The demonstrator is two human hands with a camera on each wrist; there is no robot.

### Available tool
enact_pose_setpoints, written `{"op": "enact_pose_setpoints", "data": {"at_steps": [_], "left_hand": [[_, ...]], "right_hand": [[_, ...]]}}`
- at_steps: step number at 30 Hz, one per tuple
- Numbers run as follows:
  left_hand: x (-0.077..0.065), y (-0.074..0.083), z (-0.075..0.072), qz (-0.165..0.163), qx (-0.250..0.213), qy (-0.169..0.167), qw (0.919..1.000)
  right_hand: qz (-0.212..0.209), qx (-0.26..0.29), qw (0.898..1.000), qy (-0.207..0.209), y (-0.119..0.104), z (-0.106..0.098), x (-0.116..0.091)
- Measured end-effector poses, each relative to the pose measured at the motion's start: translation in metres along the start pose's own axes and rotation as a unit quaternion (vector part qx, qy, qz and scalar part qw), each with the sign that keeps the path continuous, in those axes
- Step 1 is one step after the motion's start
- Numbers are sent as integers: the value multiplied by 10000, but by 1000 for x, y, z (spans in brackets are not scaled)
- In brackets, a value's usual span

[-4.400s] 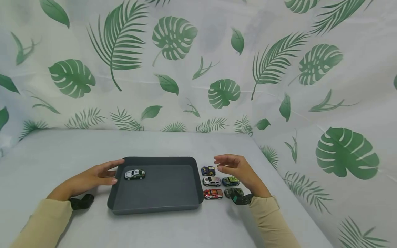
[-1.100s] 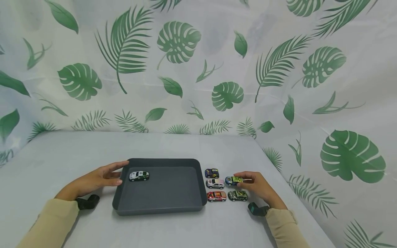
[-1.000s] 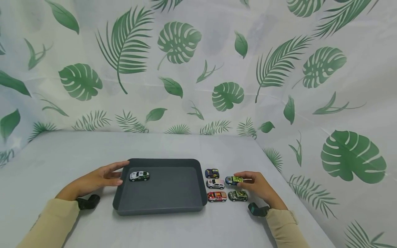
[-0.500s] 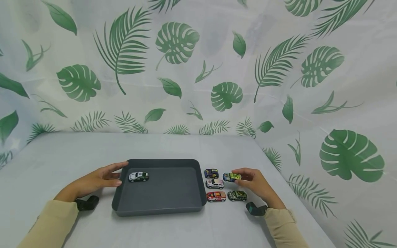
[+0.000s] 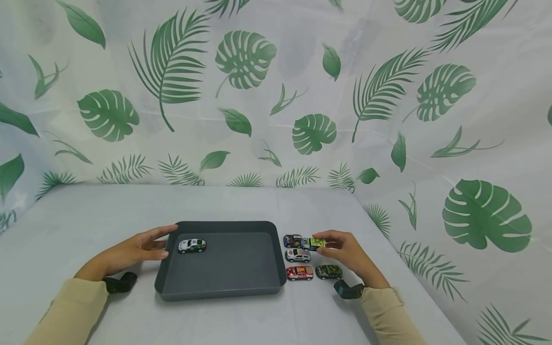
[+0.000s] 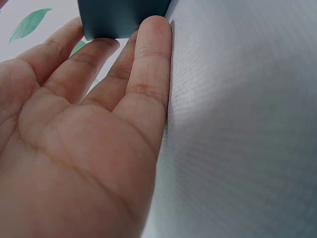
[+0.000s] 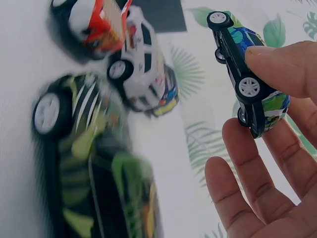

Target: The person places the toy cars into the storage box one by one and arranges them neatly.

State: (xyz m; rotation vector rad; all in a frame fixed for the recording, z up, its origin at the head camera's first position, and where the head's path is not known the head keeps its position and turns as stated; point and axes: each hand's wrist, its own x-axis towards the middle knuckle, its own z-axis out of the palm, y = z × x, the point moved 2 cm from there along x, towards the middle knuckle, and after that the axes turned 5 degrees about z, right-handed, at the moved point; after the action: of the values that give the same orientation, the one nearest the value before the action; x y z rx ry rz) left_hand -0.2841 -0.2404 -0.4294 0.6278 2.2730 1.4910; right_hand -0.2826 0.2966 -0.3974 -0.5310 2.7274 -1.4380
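Note:
My right hand (image 5: 347, 251) pinches a blue and yellow-green toy car (image 5: 313, 244) between thumb and fingers. The right wrist view shows this toy car (image 7: 250, 62) off the table with its wheels and underside turned to the camera. At the left, my left hand (image 5: 131, 249) touches the left wall of a dark grey tray (image 5: 228, 268). Its fingers look fairly straight against the tray (image 6: 119, 17) in the left wrist view. Inside the tray, near its far left corner, stands a white and green toy car (image 5: 191, 246).
Right of the tray stand a dark blue toy car (image 5: 292, 241), a white one (image 5: 297, 255), a red one (image 5: 300, 273) and a camouflage green one (image 5: 329, 271). The white table (image 5: 215, 318) meets a leaf-print cloth (image 5: 276, 120) behind and at the right.
Over the last second my right hand has lifted the blue and yellow-green toy car and carried it left, toward the tray. Earlier still that hand hovered above the cars. My left hand stays put.

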Motion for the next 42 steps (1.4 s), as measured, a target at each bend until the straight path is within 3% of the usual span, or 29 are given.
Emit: {"op": "enact_pose_setpoints", "data": {"at_steps": [42], "left_hand": [[0,-2,-1,-63,-45,25,10000]], "right_hand": [[-609,270,9968,-447,-43,46,17]]}}
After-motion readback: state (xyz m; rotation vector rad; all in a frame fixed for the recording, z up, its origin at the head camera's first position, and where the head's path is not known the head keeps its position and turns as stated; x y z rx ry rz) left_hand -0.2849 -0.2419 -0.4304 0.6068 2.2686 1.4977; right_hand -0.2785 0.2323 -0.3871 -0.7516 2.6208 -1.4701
